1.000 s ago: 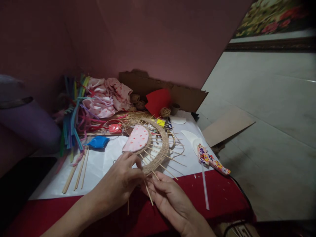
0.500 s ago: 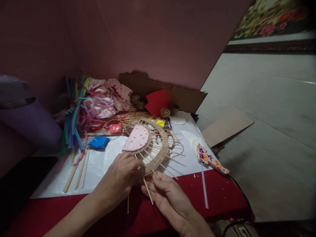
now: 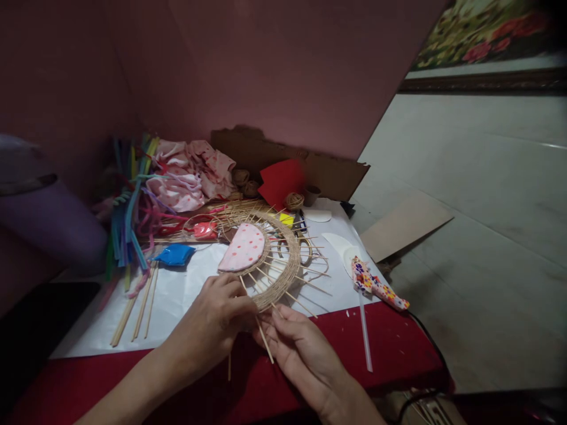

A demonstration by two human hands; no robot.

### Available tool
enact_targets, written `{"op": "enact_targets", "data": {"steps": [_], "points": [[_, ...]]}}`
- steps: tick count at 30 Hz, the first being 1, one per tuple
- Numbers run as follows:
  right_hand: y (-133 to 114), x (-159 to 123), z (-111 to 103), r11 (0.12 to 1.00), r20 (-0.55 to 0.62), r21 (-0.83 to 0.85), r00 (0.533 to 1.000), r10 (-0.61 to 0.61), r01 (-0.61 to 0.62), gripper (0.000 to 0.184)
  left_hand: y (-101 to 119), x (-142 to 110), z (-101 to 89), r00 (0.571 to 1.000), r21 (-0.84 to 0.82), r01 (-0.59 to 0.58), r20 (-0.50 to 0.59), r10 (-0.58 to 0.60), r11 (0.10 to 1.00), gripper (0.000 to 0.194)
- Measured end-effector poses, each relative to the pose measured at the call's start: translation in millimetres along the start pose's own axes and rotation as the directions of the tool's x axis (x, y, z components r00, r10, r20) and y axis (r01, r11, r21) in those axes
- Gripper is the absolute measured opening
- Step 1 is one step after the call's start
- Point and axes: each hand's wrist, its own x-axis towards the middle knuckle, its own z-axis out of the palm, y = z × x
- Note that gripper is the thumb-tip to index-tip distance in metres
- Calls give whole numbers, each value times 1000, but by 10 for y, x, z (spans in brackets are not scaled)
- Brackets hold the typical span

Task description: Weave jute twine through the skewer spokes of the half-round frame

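Note:
A round frame of thin wooden sticks, woven with a broad band of twine [image 3: 290, 260], is tilted up between my two hands. At its centre sits a half-round piece of pink polka-dot fabric [image 3: 243, 247] edged with twine. My left hand [image 3: 224, 304] grips the near left rim with fingers curled round it. My right hand [image 3: 295, 339] pinches the near edge from below, thumb on top beside a stick. One stick [image 3: 264, 339] sticks out toward me between the hands. The fingertips of my left hand are partly hidden.
Behind the frame lie scissors [image 3: 305, 251], a blue packet [image 3: 175, 255], twine balls [image 3: 294, 201], red paper [image 3: 283, 180] and colourful pipe cleaners [image 3: 128, 218]. Loose sticks [image 3: 144, 301] rest at left. A floral fabric piece with a straw [image 3: 365, 330] lies at right, near the table edge [image 3: 443, 369].
The whole view has shifted slightly, so everything sits a little further left. Both hands keep nearly the same hold on the woven frame.

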Motion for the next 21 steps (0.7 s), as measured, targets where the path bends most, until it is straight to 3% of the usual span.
{"op": "enact_targets", "data": {"steps": [13,16,21], "points": [[-4,-18,8,996,-46,-90,999,2,-6,21,-73,7,39,1000,-73,8,-4,-8,997,13],[0,-14,13,994,-49,-110,999,5,-10,21,-86,3,47,1000,-24,15,11,-15,1000,13],[26,-18,19,989,-47,-148,999,-5,-2,19,-13,17,87,994,126,25,-113,-10,992,11]]}}
